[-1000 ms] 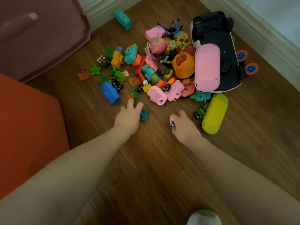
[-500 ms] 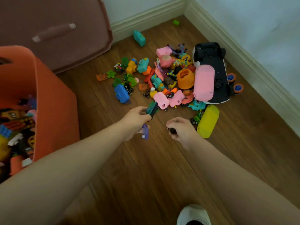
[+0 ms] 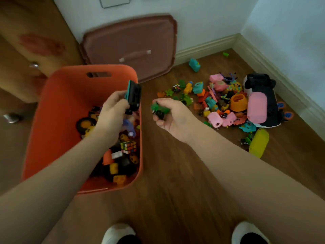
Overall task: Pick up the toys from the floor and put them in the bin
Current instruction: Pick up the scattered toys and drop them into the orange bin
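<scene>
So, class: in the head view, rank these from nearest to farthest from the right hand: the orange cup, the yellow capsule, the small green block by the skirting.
1. Orange cup, right of the right hand, in the toy pile.
2. Yellow capsule, lower right, at the pile's near edge.
3. Small green block, alone by the far skirting.

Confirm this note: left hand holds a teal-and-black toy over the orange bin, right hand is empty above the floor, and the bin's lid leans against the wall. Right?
Not quite. The right hand is not empty: the head view shows its grip closed on a small green toy with black wheels. The rest stands: the left hand holds the teal-and-black toy over the orange bin, and the lid leans against the wall.
</scene>
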The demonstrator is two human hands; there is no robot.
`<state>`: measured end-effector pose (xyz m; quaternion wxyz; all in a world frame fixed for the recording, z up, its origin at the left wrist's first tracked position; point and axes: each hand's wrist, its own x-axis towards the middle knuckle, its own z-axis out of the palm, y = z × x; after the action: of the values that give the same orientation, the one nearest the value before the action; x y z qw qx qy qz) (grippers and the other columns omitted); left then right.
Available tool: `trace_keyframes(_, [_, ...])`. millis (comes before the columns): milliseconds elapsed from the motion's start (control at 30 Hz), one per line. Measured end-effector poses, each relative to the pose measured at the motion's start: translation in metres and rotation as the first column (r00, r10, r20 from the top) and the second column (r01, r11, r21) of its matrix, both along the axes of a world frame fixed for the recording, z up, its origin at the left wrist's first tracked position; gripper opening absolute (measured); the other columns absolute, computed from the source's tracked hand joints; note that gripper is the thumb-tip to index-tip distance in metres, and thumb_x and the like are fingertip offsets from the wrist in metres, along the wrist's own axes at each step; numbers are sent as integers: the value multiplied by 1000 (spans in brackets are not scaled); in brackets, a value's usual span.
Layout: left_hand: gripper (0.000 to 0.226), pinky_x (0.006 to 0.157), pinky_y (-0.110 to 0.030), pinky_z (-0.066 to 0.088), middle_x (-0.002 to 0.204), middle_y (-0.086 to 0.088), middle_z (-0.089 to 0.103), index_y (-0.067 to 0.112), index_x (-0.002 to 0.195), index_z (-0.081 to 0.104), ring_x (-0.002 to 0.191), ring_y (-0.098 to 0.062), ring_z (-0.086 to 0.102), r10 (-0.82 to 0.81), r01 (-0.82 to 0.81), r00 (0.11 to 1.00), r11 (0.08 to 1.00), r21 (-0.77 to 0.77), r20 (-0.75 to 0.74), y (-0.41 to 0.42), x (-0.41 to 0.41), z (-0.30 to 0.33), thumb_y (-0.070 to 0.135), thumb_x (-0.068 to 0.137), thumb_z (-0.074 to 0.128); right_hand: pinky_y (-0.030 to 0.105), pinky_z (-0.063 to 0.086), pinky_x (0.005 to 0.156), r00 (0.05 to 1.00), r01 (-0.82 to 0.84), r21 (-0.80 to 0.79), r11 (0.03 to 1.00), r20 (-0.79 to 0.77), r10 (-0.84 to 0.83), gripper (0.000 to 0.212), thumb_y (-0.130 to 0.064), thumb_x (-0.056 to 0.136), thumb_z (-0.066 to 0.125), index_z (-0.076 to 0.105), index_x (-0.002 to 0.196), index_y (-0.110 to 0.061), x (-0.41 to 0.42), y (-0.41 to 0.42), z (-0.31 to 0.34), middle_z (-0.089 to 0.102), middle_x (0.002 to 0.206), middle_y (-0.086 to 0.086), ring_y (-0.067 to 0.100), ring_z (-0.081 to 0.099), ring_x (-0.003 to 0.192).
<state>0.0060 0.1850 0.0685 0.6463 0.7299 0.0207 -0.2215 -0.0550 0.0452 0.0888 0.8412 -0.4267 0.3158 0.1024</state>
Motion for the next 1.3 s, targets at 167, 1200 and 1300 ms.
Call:
trace_keyframes(167, [28, 71, -37, 54, 95, -4, 61, 23, 113, 59, 71, -20, 58, -215, 160, 976, 829, 536, 41, 42, 6, -40, 17, 88, 47, 19, 47, 48, 986, 100, -53, 994, -131, -106, 12, -12, 94, 49, 54, 84, -9, 29, 56, -7, 54, 84, 9, 17, 55, 68])
trace_keyframes(1200, [39, 85, -24, 39, 115, -4, 57, 13, 128, 47, 100, -16, 51, -682, 500, 713, 660, 561, 166, -162, 34, -49, 13, 89, 48, 31, 38, 67, 877, -447, -835, 322, -480, -28, 17, -11, 91, 41, 55, 81, -7, 21, -181, -122, 56, 85, 14, 29, 54, 81])
trace_keyframes(1300, [50, 103, -39, 38, 135, -9, 44, 16, 137, 36, 124, -28, 40, -664, 491, 748, 538, 685, -14, -185, 45, -75, 20, 90, 50, 31, 34, 68, 825, -564, -818, 114, -555, 107, 22, -5, 91, 39, 60, 93, 1, 35, -215, -141, 59, 97, 22, 38, 55, 94])
